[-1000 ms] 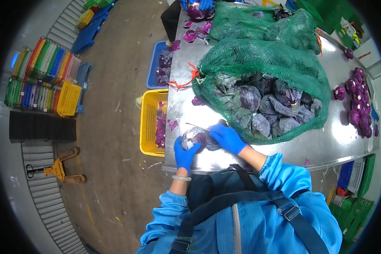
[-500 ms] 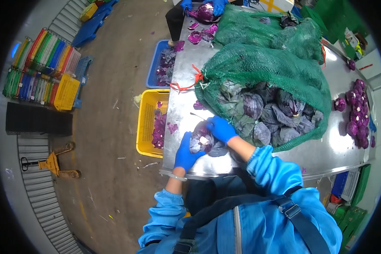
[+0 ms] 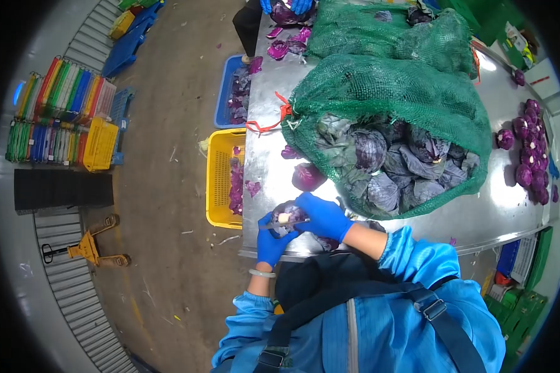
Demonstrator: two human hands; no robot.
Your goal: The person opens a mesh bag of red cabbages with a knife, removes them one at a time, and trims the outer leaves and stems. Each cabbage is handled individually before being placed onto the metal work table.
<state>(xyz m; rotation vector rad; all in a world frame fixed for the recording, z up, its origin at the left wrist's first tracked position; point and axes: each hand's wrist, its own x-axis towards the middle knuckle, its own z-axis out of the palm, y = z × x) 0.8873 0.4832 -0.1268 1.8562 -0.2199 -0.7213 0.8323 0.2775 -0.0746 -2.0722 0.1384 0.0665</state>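
Near the front edge of the steel table, my left hand (image 3: pixel 274 244) is wrapped round the lower left side of a red cabbage (image 3: pixel 282 211). Its pale cut stem faces up. My right hand (image 3: pixel 323 216) grips a knife (image 3: pixel 295 222), whose thin blade lies across the cabbage just below the stem. The handle is hidden in my fist. A loose purple leaf (image 3: pixel 308 177) rests on the table beyond the cabbage. More dark leaves (image 3: pixel 326 242) lie under my right wrist. Just ahead, an open green mesh sack (image 3: pixel 386 81) shows several untrimmed cabbages (image 3: pixel 367 151).
At the table's left side stand a yellow crate (image 3: pixel 216 180) and a blue crate (image 3: pixel 230 69) with leaf scraps. Trimmed cabbages (image 3: pixel 529 149) sit at the right. A co-worker's gloved hands (image 3: pixel 300 6) hold a cabbage at the far end. A pallet jack (image 3: pixel 88 247) stands on the floor.
My right hand has come nearer and the knife blade now crosses the cabbage. A loose purple leaf now lies beyond it on the table. The view has shifted slightly.
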